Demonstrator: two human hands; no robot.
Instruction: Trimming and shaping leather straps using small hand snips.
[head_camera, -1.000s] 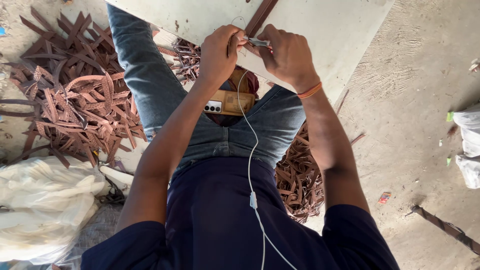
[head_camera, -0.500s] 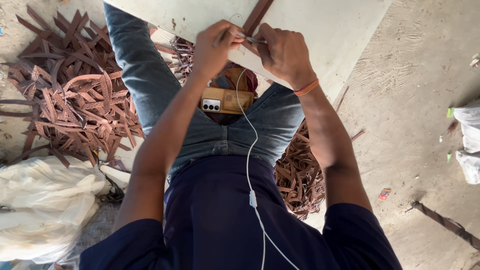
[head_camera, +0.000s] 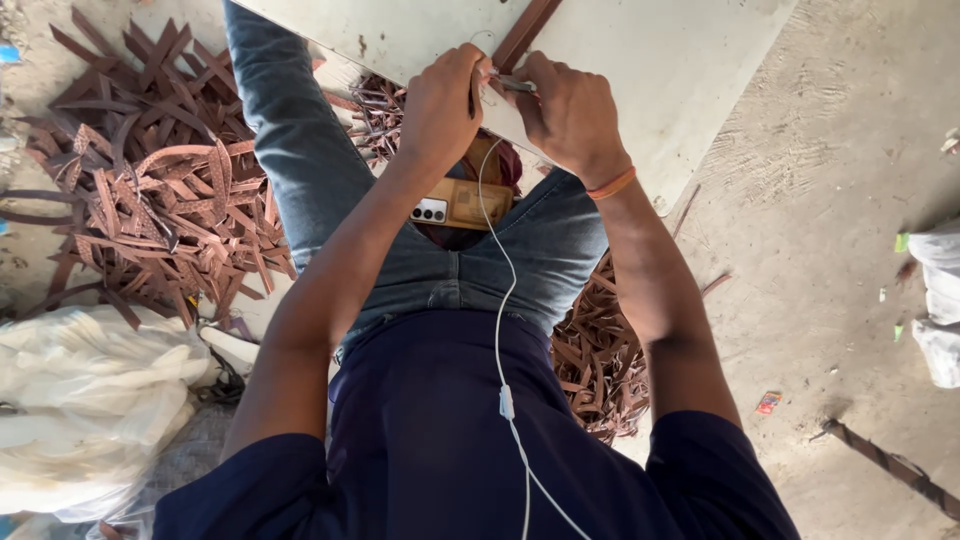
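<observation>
A brown leather strip (head_camera: 527, 32) lies on a pale board (head_camera: 640, 60) that rests over my legs. My left hand (head_camera: 440, 105) is closed on the near end of the strip at the board's edge. Right beside it, my right hand (head_camera: 570, 110) grips a small metal tool (head_camera: 512, 85) whose tip points at the strip's end. The two hands almost touch. What the tool's tip does is hidden by my fingers.
A phone (head_camera: 455, 205) in a tan case lies in my lap with a white earphone cable (head_camera: 503, 330) running up my dark shirt. Heaps of brown leather strips (head_camera: 160, 220) lie left and by my right hip (head_camera: 600, 360). White sacks (head_camera: 90, 400) sit lower left.
Both hands have stayed together at the strip's end on the board's edge, shifting only slightly; the grip on strip and tool is unchanged.
</observation>
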